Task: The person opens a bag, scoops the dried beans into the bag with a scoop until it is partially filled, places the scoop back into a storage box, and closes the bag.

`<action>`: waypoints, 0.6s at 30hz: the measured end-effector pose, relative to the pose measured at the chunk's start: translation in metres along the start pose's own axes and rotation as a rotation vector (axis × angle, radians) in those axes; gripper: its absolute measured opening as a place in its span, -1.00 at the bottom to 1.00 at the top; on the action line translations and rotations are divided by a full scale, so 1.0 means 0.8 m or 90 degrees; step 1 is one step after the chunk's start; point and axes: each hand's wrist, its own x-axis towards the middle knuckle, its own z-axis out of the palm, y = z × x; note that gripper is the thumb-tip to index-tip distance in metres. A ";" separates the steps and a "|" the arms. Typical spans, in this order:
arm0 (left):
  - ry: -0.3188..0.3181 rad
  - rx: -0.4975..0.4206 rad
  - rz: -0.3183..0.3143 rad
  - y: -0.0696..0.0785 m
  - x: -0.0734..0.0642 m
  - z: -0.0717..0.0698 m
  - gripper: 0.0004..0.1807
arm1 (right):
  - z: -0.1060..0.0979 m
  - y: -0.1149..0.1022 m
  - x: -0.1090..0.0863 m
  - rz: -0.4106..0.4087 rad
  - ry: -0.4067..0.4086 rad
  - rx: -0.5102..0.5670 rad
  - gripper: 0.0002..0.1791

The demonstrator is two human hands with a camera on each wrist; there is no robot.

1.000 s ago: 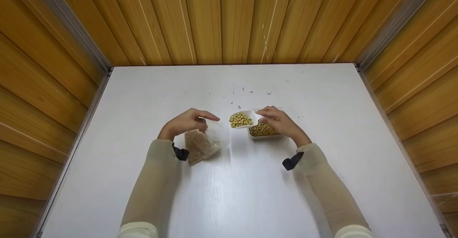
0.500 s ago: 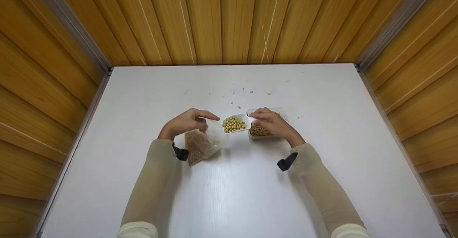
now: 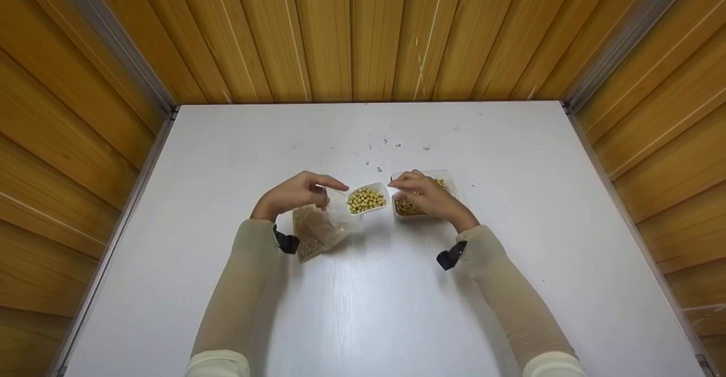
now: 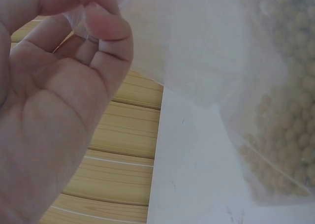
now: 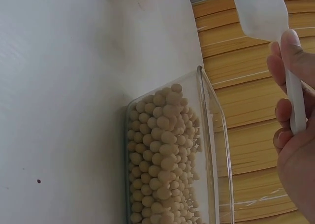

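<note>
Fingers (image 4: 115, 61) of the left hand (image 3: 295, 193) are curled, pinching the upper edge of a clear plastic bag (image 3: 317, 238); the head view doesn't show all of that grip. Bag hangs slanted below the hand, round beige beans (image 4: 295, 120) bunched at its bottom end. Next, to the right: white scoop (image 5: 261, 15), its bowl loaded with yellowish beans (image 3: 366, 200), front edge at the bag's mouth; can't tell if it's inside. Right hand (image 3: 428, 195) has fingers and thumb wrapped on the scoop handle (image 5: 295, 101). Under that hand, clear rectangular container (image 3: 420, 218) sits on the white table (image 3: 351, 309), holding more beans (image 5: 157, 155), heaped unevenly.
</note>
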 end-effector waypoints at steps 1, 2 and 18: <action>-0.001 0.000 0.000 0.000 0.000 0.000 -0.48 | 0.000 -0.001 0.000 -0.003 -0.001 -0.004 -0.63; -0.001 0.001 -0.001 0.000 0.000 0.000 -0.48 | -0.001 -0.001 0.001 -0.006 -0.002 -0.008 -0.63; 0.001 0.019 -0.009 0.002 0.003 0.001 -0.50 | -0.010 -0.020 0.001 -0.015 -0.030 -0.092 -0.60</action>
